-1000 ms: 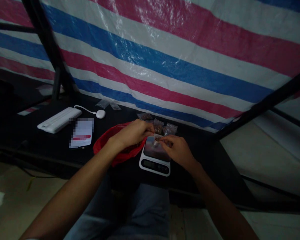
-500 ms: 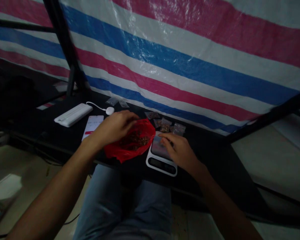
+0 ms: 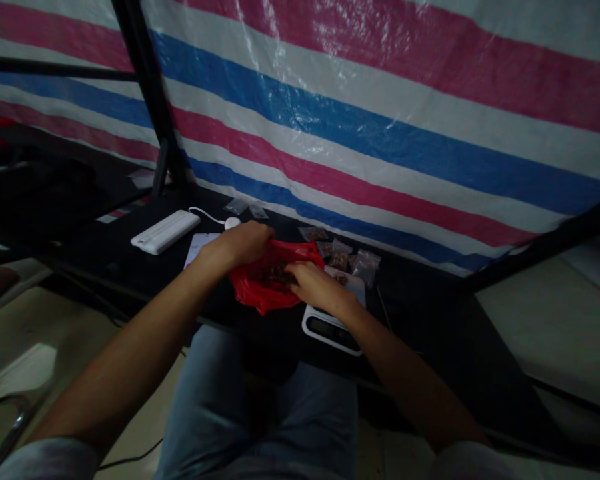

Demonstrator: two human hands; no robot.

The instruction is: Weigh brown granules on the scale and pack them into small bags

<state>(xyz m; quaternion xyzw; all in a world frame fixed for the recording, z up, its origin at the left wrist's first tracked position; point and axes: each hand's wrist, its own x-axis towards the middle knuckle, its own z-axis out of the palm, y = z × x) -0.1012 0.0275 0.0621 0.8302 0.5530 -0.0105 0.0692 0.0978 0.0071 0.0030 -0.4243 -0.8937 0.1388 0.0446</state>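
Note:
A red plastic bag (image 3: pixel 265 301) lies open on the black table, with small brownish pieces (image 3: pixel 276 275) inside. My left hand (image 3: pixel 247 241) is closed on the bag's upper left rim. At the bag's right side, my right hand (image 3: pixel 313 283) reaches in with bent fingers among the pieces; its fingertips are hidden. Under my right wrist is a white digital scale (image 3: pixel 333 333), with a few brownish bits on its plate. Small clear bags of brownish pieces (image 3: pixel 340 257) lie behind the scale.
A white power bank (image 3: pixel 165 232) and a phone (image 3: pixel 199 247) lie on the left, near a round white object (image 3: pixel 232 223) with a cord. Clear small bags (image 3: pixel 236 206) are behind them. A striped sheet (image 3: pixel 330 147) hangs along the table's back edge.
My right hand has moved left from over the scale into the red bag. Brownish bits now show on the scale plate. The view has shifted slightly.

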